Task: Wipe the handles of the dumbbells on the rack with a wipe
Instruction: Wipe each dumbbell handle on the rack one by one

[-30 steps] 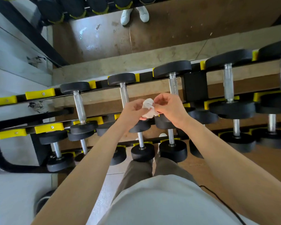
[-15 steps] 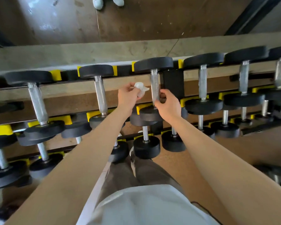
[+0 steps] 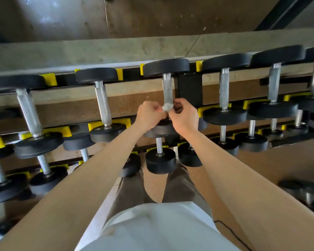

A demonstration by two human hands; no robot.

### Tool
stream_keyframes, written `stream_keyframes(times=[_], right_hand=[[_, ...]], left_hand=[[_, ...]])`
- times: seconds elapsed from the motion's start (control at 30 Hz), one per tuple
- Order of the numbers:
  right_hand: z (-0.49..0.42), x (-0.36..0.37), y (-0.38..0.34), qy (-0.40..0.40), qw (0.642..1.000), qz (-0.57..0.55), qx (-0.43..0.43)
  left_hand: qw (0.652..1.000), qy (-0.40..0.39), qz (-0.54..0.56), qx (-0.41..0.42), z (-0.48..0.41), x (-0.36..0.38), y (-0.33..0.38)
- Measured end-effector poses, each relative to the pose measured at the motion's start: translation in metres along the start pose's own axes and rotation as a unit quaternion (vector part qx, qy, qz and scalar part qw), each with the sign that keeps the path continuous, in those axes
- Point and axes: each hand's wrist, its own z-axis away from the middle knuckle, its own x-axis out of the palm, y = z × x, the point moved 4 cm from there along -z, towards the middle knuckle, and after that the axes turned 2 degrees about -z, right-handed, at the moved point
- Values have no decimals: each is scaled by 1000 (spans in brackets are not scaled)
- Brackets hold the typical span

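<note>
A small white wipe (image 3: 167, 107) is bunched against the near end of a knurled steel handle (image 3: 167, 89) of a black dumbbell on the rack's top tier. My left hand (image 3: 149, 115) and my right hand (image 3: 184, 115) meet at that spot, each pinching the wipe from its own side. The near weight (image 3: 163, 129) of this dumbbell is mostly hidden under my hands. Other dumbbells with steel handles lie to the left (image 3: 102, 104) and to the right (image 3: 223, 89) on the same tier.
The black rack with yellow saddles (image 3: 184, 87) has lower tiers holding smaller dumbbells (image 3: 159, 160) close to my legs. A dumbbell (image 3: 301, 189) lies on the brown floor at the right. A concrete ledge (image 3: 116, 51) runs behind the rack.
My left hand brought the wipe down and right onto the handle's near end. My right hand let go of the handle and took hold of the wipe. The view shifted slightly right.
</note>
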Motion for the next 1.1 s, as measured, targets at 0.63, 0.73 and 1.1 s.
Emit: stream_keyframes(times=[0.63, 0.73, 1.1], right_hand=[[-33, -17, 7, -115, 987, -56, -97], [-60, -35, 5, -42, 994, -72, -64], [-59, -7, 8, -104, 991, -83, -25]], left_hand=[[988, 70, 126, -48, 24, 8, 32], [976, 135, 166, -49, 20, 0, 26], [984, 155, 84, -26, 12, 2, 29]])
